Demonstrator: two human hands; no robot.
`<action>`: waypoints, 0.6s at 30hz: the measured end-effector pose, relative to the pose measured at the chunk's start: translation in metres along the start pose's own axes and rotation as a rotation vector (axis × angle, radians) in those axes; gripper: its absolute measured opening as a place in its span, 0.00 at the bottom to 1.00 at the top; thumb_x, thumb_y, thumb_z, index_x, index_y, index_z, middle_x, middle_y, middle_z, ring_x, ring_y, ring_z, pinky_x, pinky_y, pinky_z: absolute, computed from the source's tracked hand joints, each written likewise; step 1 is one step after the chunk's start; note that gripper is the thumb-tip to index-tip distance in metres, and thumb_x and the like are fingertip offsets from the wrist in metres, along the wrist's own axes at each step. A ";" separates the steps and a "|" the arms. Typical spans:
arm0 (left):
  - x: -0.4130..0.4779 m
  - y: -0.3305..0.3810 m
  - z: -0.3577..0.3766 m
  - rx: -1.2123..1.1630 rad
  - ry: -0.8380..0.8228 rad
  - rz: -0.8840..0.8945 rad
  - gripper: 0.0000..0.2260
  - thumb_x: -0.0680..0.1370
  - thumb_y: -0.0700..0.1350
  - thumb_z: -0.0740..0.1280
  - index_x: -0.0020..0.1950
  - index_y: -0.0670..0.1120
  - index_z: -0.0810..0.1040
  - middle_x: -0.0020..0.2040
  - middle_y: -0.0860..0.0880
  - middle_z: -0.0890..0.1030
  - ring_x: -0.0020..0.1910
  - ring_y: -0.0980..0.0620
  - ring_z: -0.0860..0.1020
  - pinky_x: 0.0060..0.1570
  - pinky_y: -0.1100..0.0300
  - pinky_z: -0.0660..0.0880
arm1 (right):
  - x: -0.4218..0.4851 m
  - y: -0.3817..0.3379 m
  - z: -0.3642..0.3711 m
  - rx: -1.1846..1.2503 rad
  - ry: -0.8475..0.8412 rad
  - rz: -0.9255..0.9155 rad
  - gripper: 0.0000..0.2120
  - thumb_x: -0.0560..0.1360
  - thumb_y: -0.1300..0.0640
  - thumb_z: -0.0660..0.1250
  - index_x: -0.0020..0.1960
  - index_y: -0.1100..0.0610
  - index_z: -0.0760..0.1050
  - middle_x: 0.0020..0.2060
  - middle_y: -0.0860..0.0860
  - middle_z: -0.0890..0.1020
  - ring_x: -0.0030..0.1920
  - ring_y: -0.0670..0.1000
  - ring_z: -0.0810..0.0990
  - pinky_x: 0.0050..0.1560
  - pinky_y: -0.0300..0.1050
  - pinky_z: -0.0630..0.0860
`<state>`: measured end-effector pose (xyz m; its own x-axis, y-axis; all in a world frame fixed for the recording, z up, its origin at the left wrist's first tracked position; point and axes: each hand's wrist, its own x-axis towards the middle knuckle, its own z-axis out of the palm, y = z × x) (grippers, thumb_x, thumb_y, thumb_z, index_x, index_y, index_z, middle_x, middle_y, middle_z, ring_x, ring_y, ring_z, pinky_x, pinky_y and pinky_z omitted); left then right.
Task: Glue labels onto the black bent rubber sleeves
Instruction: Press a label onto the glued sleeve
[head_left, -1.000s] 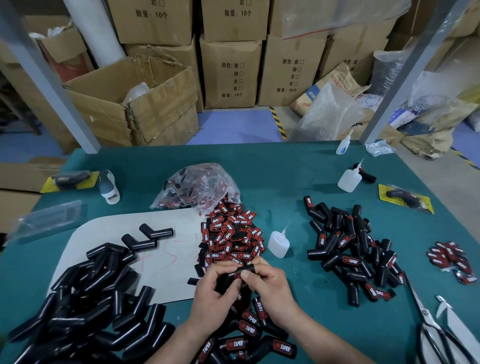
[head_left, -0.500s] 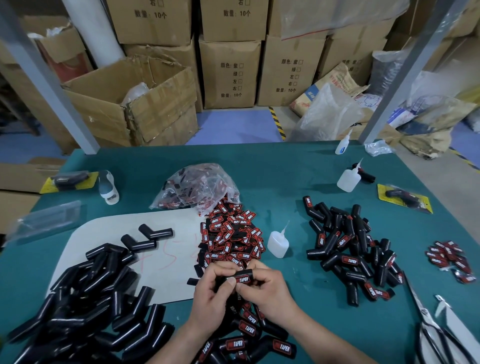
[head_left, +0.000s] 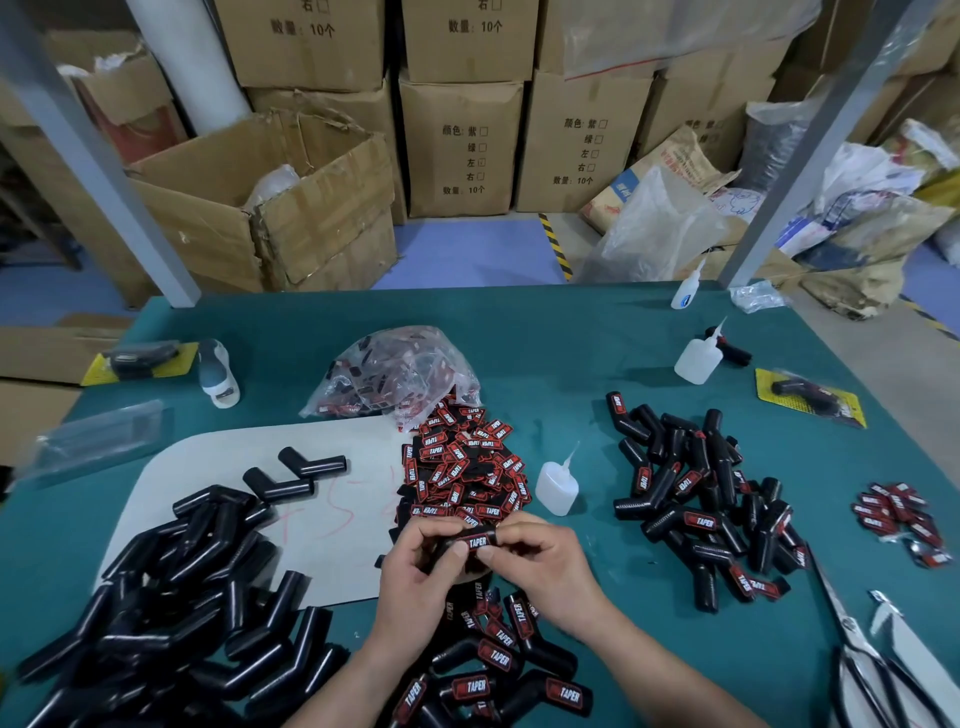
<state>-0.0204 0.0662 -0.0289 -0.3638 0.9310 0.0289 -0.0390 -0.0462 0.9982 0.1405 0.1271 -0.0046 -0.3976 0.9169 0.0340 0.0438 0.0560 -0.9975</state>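
Two hands: the left hand (head_left: 415, 577) and the right hand (head_left: 545, 566) meet over the near middle of the green-covered table (head_left: 545, 338). Both hold one black bent rubber sleeve (head_left: 441, 546) clear of the surface, so the thumbs can work on its upper face.
Fingers: the left fingers (head_left: 431, 527) curl round the sleeve's left part and the right fingers (head_left: 524, 530) pinch its other end. Both thumbs lie on top, and neither hand is free.
Label: a red-and-black "TAPER" label (head_left: 478, 542) sits on the sleeve, turned up toward the person. The thumbs appear to be pressing it flat while the glue takes.
Glue: a small translucent white glue bottle (head_left: 556, 486) stands upright just beyond the hands, nozzle up. It is likely kept there for a short reach.
Loose labels: a heap of red-and-black labels (head_left: 462, 462) lies directly ahead of the hands, spilling from a clear plastic bag (head_left: 395, 374).
Unlabelled stock: a pile of plain black sleeves (head_left: 171, 587) lies to the left, partly on a pale grey sheet (head_left: 197, 467).
Finished stock: labelled sleeves lie in a pile to the right (head_left: 696, 499), with more just below the hands (head_left: 498, 670). Work seems to run from left to right.
Stage: many plain sleeves remain, so the job looks far from done.
Risk: a label that shifts before the glue sets would sit crooked.
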 end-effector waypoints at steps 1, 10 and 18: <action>-0.001 0.000 0.001 -0.004 -0.006 0.002 0.09 0.76 0.26 0.70 0.51 0.38 0.79 0.52 0.40 0.84 0.53 0.49 0.84 0.48 0.65 0.80 | 0.000 0.001 0.000 -0.001 0.007 -0.016 0.08 0.71 0.56 0.77 0.38 0.61 0.83 0.34 0.53 0.77 0.36 0.47 0.73 0.39 0.42 0.70; -0.002 -0.003 0.001 -0.088 -0.031 0.001 0.09 0.75 0.27 0.71 0.52 0.38 0.78 0.55 0.43 0.83 0.55 0.44 0.83 0.48 0.52 0.84 | 0.000 0.002 0.001 0.049 0.006 0.014 0.11 0.70 0.54 0.77 0.38 0.63 0.82 0.33 0.49 0.73 0.36 0.48 0.70 0.39 0.43 0.69; -0.005 0.005 0.004 -0.002 -0.050 0.162 0.09 0.72 0.48 0.75 0.50 0.59 0.81 0.55 0.51 0.85 0.56 0.50 0.83 0.57 0.61 0.79 | -0.002 -0.002 0.005 0.084 0.065 0.061 0.14 0.72 0.61 0.72 0.28 0.53 0.76 0.29 0.47 0.72 0.32 0.46 0.69 0.37 0.40 0.67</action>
<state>-0.0148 0.0632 -0.0234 -0.3188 0.9282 0.1921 0.0145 -0.1979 0.9801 0.1361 0.1232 -0.0026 -0.3357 0.9416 -0.0260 -0.0114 -0.0317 -0.9994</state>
